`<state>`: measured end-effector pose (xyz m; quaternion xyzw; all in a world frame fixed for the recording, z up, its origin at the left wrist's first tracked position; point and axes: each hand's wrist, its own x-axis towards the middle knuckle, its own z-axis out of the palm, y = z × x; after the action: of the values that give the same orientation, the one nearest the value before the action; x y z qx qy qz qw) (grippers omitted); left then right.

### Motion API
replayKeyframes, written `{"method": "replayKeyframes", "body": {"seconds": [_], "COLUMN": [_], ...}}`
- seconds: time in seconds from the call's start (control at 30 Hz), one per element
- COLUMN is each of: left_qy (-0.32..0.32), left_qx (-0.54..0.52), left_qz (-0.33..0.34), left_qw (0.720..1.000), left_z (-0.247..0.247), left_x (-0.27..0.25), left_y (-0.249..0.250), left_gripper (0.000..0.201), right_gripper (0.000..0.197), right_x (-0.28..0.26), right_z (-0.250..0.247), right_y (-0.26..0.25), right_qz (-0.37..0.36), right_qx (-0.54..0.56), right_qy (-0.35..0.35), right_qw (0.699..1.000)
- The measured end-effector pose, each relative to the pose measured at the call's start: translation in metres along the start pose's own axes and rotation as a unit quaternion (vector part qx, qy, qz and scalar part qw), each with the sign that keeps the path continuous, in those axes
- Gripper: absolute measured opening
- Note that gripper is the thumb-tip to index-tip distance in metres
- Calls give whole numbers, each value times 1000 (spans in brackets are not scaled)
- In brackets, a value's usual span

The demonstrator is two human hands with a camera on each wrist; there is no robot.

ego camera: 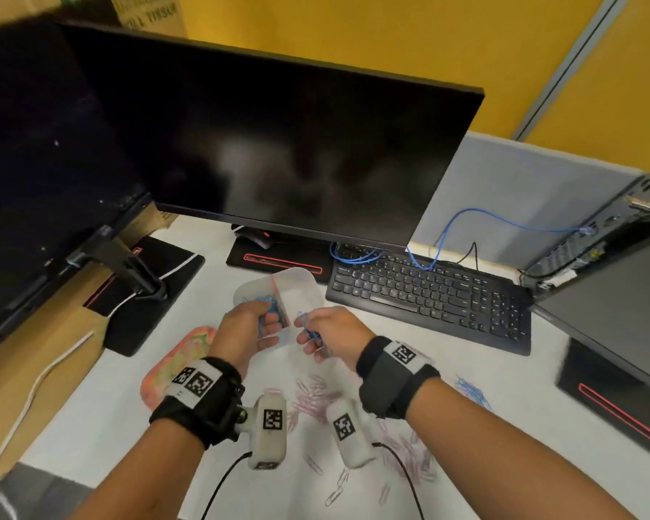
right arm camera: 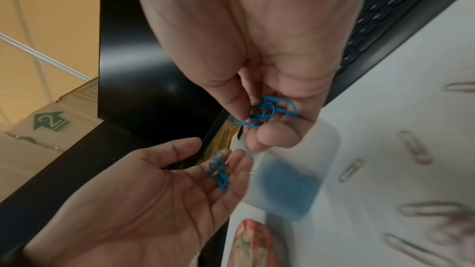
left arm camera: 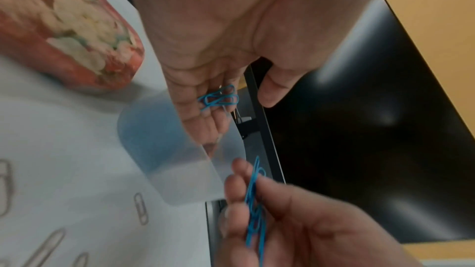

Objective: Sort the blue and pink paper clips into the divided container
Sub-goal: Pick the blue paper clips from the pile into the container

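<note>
The translucent divided container [ego camera: 303, 285] stands on the white desk before the monitor, with blue clips [ego camera: 266, 299] in its left compartment. My left hand [ego camera: 269, 324] hovers at its near edge, palm up, and a few blue clips [right arm camera: 219, 172] lie on its nearly straight fingers, thumb apart. Just right of it, my right hand [ego camera: 308, 334] pinches a bunch of blue clips [right arm camera: 266, 112] between thumb and fingers. Pink clips [ego camera: 316, 394] are scattered on the desk near my wrists. A loose heap of blue clips [ego camera: 471, 390] lies to the right.
A floral lid [ego camera: 173, 364] lies left of my left wrist. A black keyboard [ego camera: 432, 298] sits right of the container, with a blue cable [ego camera: 447, 227] behind it. Two dark monitors [ego camera: 278, 155] stand at the back. A computer case [ego camera: 608, 257] is at the right.
</note>
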<state>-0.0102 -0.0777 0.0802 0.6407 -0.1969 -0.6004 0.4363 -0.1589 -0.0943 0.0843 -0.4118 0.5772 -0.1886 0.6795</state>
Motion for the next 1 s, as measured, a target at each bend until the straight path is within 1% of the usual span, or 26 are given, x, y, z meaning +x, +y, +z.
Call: {"method": "replayKeyframes", "body": {"seconds": [0.07,0.2,0.3,0.37,0.43,0.47,0.5,0.53,0.57,0.63,0.73,0.8,0.93,1.0], "left_qy": [1,0,14,12,8,7,8,14,21,23,-26,-73,-155,-185], "left_qx": [0,10,22,33,49,48,42,38,35,55,122,156,263,315], "left_qz": [-7,-13,-15,-17,-3,4,12,17,24,50,110,135,169,180], "left_qw": [1000,1000,1000,999,999,999,999,999,999,997,986,976,937,913], "left_z": [-7,-14,-15,-15,-15,-15,-15,-15,-13,-8,3,13,38,51], "left_x": [6,9,10,9,7,6,6,6,5,3,-2,-6,-15,-21], "left_y": [5,10,13,14,14,13,11,9,8,7,2,-6,-37,-55], "left_gripper": [25,26,30,23,13,17,24,30,30,22,14,12,13,14], "right_gripper": [16,22,20,19,19,22,23,23,23,22,22,22,24,24], "right_x": [13,39,51,51,49,49,46,45,43,38,23,11,-15,-30], "right_z": [15,38,46,46,42,39,35,31,27,17,-5,-23,-65,-87], "right_y": [-15,-33,-38,-38,-36,-34,-33,-30,-27,-20,-8,3,38,58], "right_qz": [-10,-14,-10,-10,-22,-27,-33,-39,-45,-55,-62,-57,-37,-29], "right_qx": [-14,-43,-40,-33,-50,-65,-74,-65,-46,8,88,99,99,78], "right_qy": [1,26,49,54,51,54,57,62,70,83,88,103,155,196], "right_qw": [1000,999,998,998,997,996,995,995,995,995,990,988,982,977]}}
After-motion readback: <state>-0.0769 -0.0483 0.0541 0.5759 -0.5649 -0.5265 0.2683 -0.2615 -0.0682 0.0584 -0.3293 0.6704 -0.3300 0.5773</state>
